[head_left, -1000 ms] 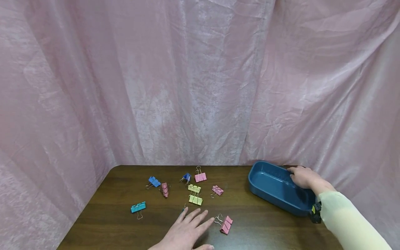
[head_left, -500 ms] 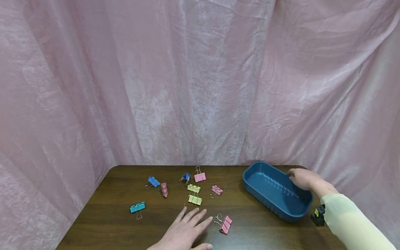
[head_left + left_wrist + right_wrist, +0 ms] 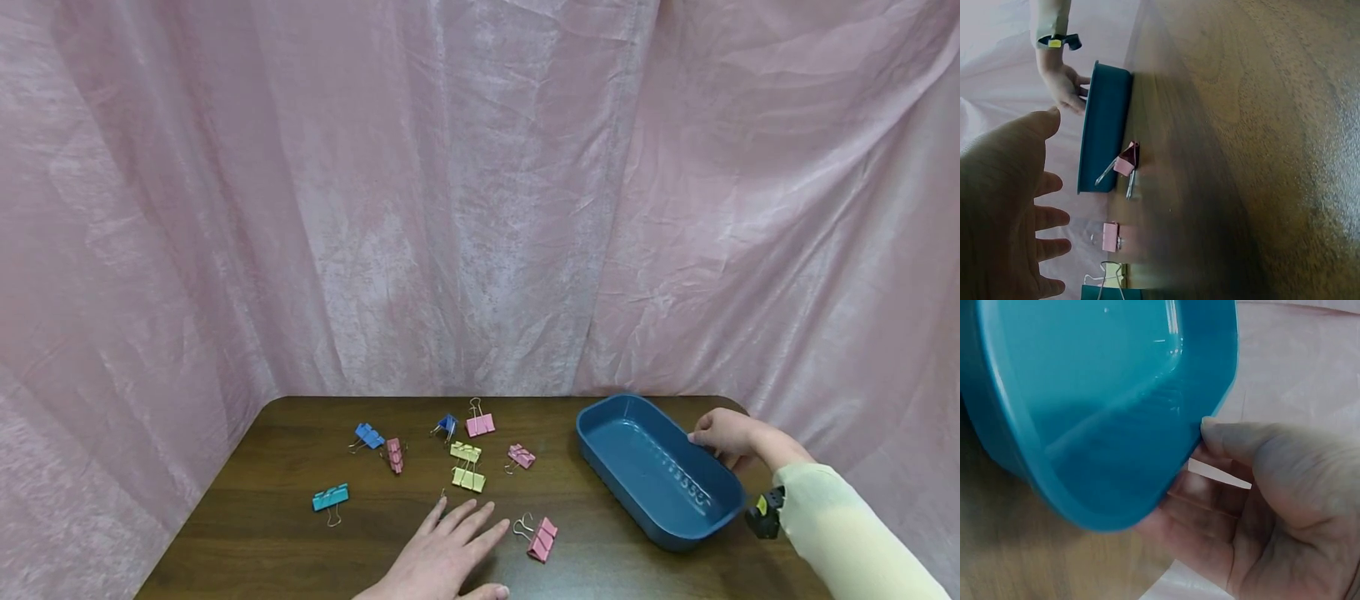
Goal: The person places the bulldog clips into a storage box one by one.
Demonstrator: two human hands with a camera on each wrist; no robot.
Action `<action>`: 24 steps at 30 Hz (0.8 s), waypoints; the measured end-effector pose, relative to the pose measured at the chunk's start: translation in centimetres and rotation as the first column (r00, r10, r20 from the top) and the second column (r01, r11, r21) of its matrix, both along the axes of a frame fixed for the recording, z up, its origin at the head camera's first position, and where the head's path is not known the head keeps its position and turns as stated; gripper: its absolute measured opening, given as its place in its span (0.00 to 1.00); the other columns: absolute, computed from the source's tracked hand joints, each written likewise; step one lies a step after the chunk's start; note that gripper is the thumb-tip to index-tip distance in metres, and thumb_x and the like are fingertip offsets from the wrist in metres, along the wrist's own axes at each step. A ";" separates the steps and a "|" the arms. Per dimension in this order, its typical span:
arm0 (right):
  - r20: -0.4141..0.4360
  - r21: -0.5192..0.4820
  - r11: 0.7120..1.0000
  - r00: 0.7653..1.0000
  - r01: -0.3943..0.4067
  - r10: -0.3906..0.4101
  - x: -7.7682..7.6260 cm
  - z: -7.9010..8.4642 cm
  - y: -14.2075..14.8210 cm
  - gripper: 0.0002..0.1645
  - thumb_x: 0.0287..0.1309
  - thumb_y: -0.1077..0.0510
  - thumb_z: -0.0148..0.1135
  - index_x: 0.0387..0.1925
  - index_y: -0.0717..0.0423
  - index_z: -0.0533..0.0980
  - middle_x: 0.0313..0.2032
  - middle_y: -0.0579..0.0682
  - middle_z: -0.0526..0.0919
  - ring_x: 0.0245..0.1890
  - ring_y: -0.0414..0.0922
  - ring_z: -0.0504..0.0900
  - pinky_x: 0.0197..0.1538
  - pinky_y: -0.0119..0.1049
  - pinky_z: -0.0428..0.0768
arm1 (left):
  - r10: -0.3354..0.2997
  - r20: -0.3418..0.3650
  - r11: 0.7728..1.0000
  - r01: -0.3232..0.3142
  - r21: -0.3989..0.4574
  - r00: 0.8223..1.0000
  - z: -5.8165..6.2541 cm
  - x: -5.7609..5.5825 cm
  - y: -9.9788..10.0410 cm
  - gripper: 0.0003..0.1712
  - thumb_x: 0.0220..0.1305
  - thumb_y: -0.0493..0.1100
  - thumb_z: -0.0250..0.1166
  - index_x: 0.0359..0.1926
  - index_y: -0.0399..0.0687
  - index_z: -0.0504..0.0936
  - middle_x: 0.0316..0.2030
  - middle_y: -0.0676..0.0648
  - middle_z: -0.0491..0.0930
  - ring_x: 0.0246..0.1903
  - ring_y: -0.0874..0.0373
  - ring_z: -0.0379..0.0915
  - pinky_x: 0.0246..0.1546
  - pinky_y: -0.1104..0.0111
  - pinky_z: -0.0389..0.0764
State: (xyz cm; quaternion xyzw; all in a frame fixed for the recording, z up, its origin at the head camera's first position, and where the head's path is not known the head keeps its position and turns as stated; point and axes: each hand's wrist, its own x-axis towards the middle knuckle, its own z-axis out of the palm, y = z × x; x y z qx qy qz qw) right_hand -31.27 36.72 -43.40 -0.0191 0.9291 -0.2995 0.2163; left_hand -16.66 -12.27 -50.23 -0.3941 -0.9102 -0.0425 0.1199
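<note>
My right hand [image 3: 738,437] pinches the long right rim of a deep blue rectangular tray [image 3: 611,485], on the table's right side. In the right wrist view, the thumb [image 3: 1235,436] lies on the tray's rim while the fingers spread under its outer wall. Low in the middle, my left hand [image 3: 442,554] is held palm down with fingers spread, gripping nothing. By its fingertips lies a binder clip, mostly hidden, with only a wire handle showing. Just right of that hand sits a pink binder clip [image 3: 542,540], its handles toward the fingers.
Two yellow binder clips [image 3: 468,480] lie ahead of the left hand. Around them are more pink clips [image 3: 481,425] and blue clips [image 3: 370,435], plus a teal clip [image 3: 331,497] at left. A pink curtain [image 3: 465,208] hangs behind the wooden table [image 3: 255,542].
The right hand has turned the tray and drawn it left and nearer; its thumb now shows on the rim. My left hand and the clips stay almost where they were.
</note>
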 end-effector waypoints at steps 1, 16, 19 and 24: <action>0.011 -0.017 1.000 1.000 -0.002 0.002 0.2 0.0 0.0 0.14 0.76 0.57 0.53 0.44 0.65 0.79 0.32 0.55 0.83 0.28 0.50 0.85 0.30 0.47 0.85 | -0.001 0.003 1.000 0.001 0.001 1.000 0.0 0.0 0.0 0.42 0.71 0.75 0.48 0.74 0.57 0.70 0.71 0.47 0.70 0.69 0.46 0.66 0.63 0.38 0.67; 0.227 -0.311 0.941 0.972 0.134 -0.064 2.7 -1.4 -0.9 0.24 0.77 0.58 0.50 0.63 0.73 0.67 0.42 0.62 0.84 0.38 0.59 0.88 0.34 0.50 0.87 | 0.016 0.105 1.000 -0.017 0.010 0.994 0.0 -0.1 -0.2 0.42 0.71 0.75 0.48 0.75 0.58 0.69 0.72 0.46 0.68 0.69 0.45 0.64 0.65 0.35 0.62; 0.248 -0.348 0.923 0.965 0.166 -0.080 2.8 -1.8 -1.0 0.30 0.78 0.56 0.48 0.70 0.73 0.60 0.46 0.63 0.83 0.42 0.60 0.87 0.37 0.53 0.87 | 0.020 0.111 1.000 -0.022 0.015 0.994 0.0 -0.1 -0.2 0.42 0.71 0.74 0.48 0.75 0.58 0.69 0.72 0.46 0.68 0.70 0.44 0.64 0.65 0.34 0.60; 0.285 -0.399 0.891 0.953 0.216 -0.104 2.6 -2.4 -1.0 0.35 0.81 0.51 0.42 0.78 0.65 0.49 0.55 0.66 0.81 0.46 0.61 0.86 0.41 0.58 0.86 | 0.016 0.083 1.000 -0.018 0.023 0.996 -0.1 -0.1 -0.4 0.41 0.71 0.74 0.50 0.75 0.57 0.69 0.72 0.46 0.68 0.69 0.44 0.65 0.65 0.35 0.60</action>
